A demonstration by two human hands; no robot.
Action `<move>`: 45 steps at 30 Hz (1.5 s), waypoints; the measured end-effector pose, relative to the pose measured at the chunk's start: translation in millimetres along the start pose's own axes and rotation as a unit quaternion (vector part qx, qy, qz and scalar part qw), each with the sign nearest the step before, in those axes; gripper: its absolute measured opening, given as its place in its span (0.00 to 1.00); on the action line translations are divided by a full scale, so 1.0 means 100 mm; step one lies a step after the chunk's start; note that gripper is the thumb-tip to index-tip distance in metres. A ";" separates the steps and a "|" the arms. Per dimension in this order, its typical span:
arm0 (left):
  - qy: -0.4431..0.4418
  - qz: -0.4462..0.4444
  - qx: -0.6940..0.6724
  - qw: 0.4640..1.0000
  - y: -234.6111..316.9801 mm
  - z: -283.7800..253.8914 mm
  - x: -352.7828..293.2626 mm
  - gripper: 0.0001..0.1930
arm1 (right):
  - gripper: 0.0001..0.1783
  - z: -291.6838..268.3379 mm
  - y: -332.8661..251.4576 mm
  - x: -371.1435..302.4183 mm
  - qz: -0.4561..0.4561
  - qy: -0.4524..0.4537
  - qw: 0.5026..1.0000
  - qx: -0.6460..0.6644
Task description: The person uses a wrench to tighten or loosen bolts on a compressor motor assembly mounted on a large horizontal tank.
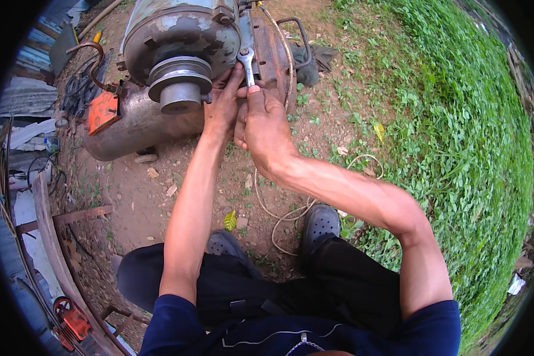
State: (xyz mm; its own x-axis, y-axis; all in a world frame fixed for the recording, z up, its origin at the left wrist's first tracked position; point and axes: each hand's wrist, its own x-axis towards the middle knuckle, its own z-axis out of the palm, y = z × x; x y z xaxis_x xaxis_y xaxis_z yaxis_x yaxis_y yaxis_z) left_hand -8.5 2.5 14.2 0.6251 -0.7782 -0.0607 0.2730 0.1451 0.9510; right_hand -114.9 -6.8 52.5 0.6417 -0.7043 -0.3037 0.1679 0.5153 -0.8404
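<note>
Scrap sheets (pixel 26 98) and a plank (pixel 53 237) crowd the left edge, with bare dirt (pixel 142 202) open between them and the motor (pixel 178 41). An orange tag (pixel 102 111) hangs left of the pulley (pixel 180 83). The left hand (pixel 222 107) presses open against the motor's base beside the pulley; the right hand (pixel 264 127) is closed around a wrench (pixel 247 53), upright against the motor. Grass (pixel 457 148) fills the right.

The wrench (pixel 247 56) is bright, smooth metal. The motor (pixel 178 35) is dull metal with flaking paint; its pulley (pixel 180 83) is bare, matt grey metal.
</note>
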 end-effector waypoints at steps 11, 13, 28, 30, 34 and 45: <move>0.018 0.007 0.006 1.000 -0.02 0.02 0.00 0.13 | 0.16 0.07 -0.13 -0.17 0.049 0.007 0.998 0.047; 0.027 0.017 0.014 0.999 -0.03 -0.01 0.00 0.16 | 0.15 0.10 -0.32 -0.23 0.098 -0.010 0.992 0.085; 0.020 0.018 0.026 0.999 0.01 -0.02 -0.04 0.16 | 0.16 0.26 0.01 -0.22 -0.041 0.043 0.998 0.021; 0.000 0.026 0.024 0.999 0.01 -0.02 -0.02 0.16 | 0.16 0.35 0.17 -0.16 -0.070 0.068 0.995 0.013; -0.002 0.052 0.030 0.998 0.00 -0.01 0.03 0.17 | 0.15 0.76 0.58 -0.16 -0.070 0.011 0.992 -0.100; -0.007 0.075 0.020 0.997 -0.11 0.00 0.01 0.19 | 0.21 -0.02 -0.03 -0.90 0.159 -0.236 0.941 -0.183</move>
State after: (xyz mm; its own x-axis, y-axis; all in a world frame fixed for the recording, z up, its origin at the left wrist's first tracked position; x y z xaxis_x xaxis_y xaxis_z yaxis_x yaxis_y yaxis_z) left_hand -10.9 -0.4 3.3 0.6460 -0.7584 0.0866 0.1478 0.2356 0.9605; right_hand -174.3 53.8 81.5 0.8910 -0.2033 -0.4059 -0.3026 0.4006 -0.8649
